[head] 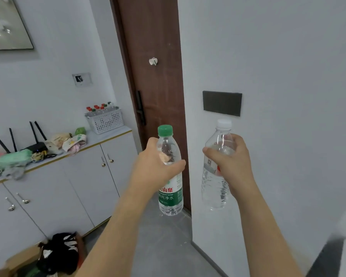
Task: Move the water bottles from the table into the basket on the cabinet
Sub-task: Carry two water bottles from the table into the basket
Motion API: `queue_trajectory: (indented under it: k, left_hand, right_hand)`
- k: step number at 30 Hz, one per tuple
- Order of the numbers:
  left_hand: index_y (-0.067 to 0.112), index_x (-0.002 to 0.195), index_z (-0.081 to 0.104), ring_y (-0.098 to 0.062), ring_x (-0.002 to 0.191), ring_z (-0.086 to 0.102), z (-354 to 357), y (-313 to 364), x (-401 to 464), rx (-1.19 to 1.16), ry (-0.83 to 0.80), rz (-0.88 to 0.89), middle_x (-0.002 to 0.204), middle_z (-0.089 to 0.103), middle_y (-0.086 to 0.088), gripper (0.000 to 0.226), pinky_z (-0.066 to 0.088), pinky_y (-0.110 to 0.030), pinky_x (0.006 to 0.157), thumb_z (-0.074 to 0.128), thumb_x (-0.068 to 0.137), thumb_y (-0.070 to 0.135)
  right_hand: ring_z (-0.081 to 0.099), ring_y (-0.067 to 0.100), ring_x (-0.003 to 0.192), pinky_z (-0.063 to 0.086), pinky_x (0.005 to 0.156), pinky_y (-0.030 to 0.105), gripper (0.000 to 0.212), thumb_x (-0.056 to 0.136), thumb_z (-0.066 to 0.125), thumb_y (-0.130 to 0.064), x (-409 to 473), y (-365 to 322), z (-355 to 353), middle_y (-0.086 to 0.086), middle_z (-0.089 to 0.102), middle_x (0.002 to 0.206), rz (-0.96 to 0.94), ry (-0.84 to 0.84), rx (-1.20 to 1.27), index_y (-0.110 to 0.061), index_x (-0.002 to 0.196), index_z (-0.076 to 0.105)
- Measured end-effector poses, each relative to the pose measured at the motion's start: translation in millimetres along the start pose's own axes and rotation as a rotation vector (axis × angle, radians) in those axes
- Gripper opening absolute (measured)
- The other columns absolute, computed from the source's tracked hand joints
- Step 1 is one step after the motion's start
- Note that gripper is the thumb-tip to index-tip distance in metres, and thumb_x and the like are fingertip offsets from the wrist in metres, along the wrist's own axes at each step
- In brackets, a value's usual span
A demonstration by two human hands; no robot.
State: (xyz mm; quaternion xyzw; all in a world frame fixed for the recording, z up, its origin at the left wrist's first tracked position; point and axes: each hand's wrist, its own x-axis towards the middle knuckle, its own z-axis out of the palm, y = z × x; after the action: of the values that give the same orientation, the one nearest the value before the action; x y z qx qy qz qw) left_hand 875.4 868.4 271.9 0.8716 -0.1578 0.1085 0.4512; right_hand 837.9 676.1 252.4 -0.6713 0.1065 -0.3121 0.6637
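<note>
— What was each hand doing?
— The left hand (pixel 156 164) gripped a green-capped bottle (pixel 171 193); the right hand (pixel 229 162) gripped a white-capped bottle (pixel 214 188), both upright in the air.
— And the room?
— A white basket (pixel 106 121) of bottles stood on the cluttered grey cabinet (pixel 110 134), beside a brown door (pixel 156 82).

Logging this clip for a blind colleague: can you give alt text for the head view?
A person carries two upright water bottles, a green-capped bottle in the left hand and a white-capped bottle in the right hand. Ahead to the left, a white basket already holding bottles sits on a cluttered cabinet.
</note>
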Motion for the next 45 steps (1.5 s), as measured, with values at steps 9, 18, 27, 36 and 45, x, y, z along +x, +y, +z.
queue_trajectory:
  k: [9, 18, 27, 36, 45]
  left_hand:
    - [0.039, 0.106, 0.046, -0.002, 0.076, 0.066, -27.1, -77.5, 90.8, -0.003, 0.004, 0.020, 0.086, 0.066, 0.017, 0.058, 0.053, -0.025, 0.060, 0.074, 0.059, 0.058]
    - [0.044, 0.096, 0.043, 0.004, 0.071, 0.064, -101.5, -165.7, 202.8, -0.016, 0.032, 0.022, 0.083, 0.065, 0.020, 0.050, 0.052, -0.025, 0.058, 0.074, 0.059, 0.059]
    - [0.047, 0.107, 0.033, -0.008, 0.087, 0.065, -165.8, -235.6, 283.0, -0.027, 0.067, 0.017, 0.096, 0.063, 0.021, 0.062, 0.056, -0.035, 0.072, 0.074, 0.061, 0.057]
    - [0.023, 0.135, 0.037, -0.016, 0.095, 0.065, -168.6, -297.9, 366.5, 0.050, 0.104, -0.039, 0.111, 0.066, 0.006, 0.084, 0.057, -0.040, 0.080, 0.078, 0.067, 0.051]
    - [0.026, 0.130, 0.039, 0.002, 0.080, 0.062, -148.7, -336.7, 501.8, 0.103, 0.161, -0.030, 0.112, 0.067, 0.008, 0.082, 0.055, -0.027, 0.064, 0.076, 0.063, 0.054]
  right_hand:
    - [0.065, 0.005, 0.089, 0.054, 0.073, 0.033, 0.064, 0.056, 0.082, -0.041, 58.6, 35.0, 103.1, -0.012, 0.062, 0.107, 0.003, 0.002, -0.035, -0.036, 0.112, 0.051]
    - [0.063, 0.006, 0.094, 0.052, 0.073, 0.031, 0.065, 0.054, 0.080, -0.048, 119.7, 45.3, 254.4, -0.017, 0.061, 0.106, -0.031, -0.029, -0.051, -0.040, 0.113, 0.051]
    - [0.064, -0.001, 0.087, 0.050, 0.071, 0.027, 0.055, 0.060, 0.083, -0.041, 164.2, 63.3, 375.2, -0.021, 0.062, 0.098, -0.039, -0.076, -0.047, -0.043, 0.106, 0.053]
    - [0.063, 0.006, 0.092, 0.049, 0.071, 0.025, 0.059, 0.068, 0.084, -0.031, 232.8, 99.1, 454.2, -0.016, 0.060, 0.106, -0.017, -0.136, -0.030, -0.033, 0.117, 0.052]
    - [0.063, 0.011, 0.102, 0.054, 0.084, 0.037, 0.058, 0.066, 0.085, -0.029, 361.3, 137.4, 520.8, -0.010, 0.061, 0.113, -0.011, -0.168, 0.062, -0.033, 0.114, 0.053]
